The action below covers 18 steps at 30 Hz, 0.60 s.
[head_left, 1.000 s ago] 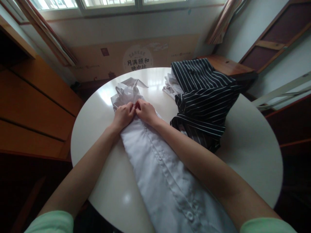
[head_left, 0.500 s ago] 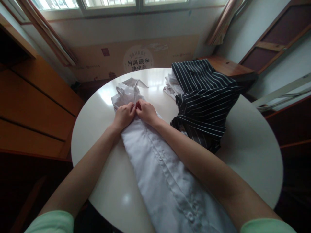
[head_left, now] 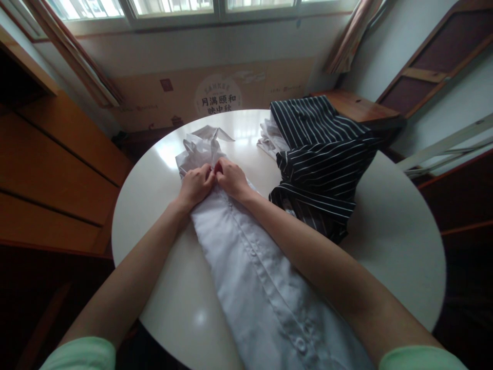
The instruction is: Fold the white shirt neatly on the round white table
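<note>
**Both hands pinched at the upper placket of a white shirt**

The white shirt [head_left: 246, 272] lies lengthwise on the round white table [head_left: 389, 246], its button placket facing up and running from the near edge toward the far left. Laid flat this way, the placket is exposed along its full length and both hands can meet on it.

The left hand [head_left: 195, 186] and the right hand [head_left: 230, 179] sit side by side at the far end of the placket, just below the crumpled collar [head_left: 204, 144]. The fingers of each are curled closed, pinching a small fold of shirt fabric; the fingertips touch each other. Whether a button lies between them cannot be told.

A dark striped garment [head_left: 323, 159] is heaped just right of the shirt, near the right forearm. Bare tabletop remains to the left of the shirt and at the near right. The shirt's near end overhangs the table's near edge.
</note>
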Each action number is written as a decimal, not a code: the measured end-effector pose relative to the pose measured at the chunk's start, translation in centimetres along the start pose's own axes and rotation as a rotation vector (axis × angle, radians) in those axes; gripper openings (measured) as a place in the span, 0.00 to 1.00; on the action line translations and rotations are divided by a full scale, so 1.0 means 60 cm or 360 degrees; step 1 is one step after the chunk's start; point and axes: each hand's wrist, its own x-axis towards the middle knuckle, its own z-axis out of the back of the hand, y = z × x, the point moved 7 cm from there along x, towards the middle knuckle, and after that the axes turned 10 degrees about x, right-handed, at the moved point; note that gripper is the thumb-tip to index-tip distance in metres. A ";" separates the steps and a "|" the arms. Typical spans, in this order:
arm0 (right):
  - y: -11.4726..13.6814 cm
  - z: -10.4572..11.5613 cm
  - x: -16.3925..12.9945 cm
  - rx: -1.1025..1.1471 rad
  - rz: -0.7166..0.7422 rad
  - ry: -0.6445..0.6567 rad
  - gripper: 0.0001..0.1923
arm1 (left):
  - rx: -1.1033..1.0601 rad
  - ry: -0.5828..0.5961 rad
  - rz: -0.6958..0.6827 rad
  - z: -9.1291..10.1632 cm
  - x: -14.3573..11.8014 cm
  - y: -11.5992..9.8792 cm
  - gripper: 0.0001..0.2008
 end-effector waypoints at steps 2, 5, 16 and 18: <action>0.001 0.001 -0.001 0.0021 -0.0004 -0.0003 0.13 | -0.0012 0.0011 0.0003 0.001 0.000 -0.002 0.12; 0.000 0.001 -0.001 0.0046 -0.0008 -0.0007 0.13 | -0.0019 0.0028 0.0014 0.002 0.000 -0.003 0.11; -0.004 -0.002 0.001 0.0009 0.0004 -0.0002 0.12 | -0.0025 -0.0015 -0.0044 -0.003 0.003 -0.002 0.12; -0.003 -0.001 0.000 0.0013 0.0004 -0.0009 0.12 | -0.0041 -0.0025 -0.0051 -0.002 0.002 -0.002 0.12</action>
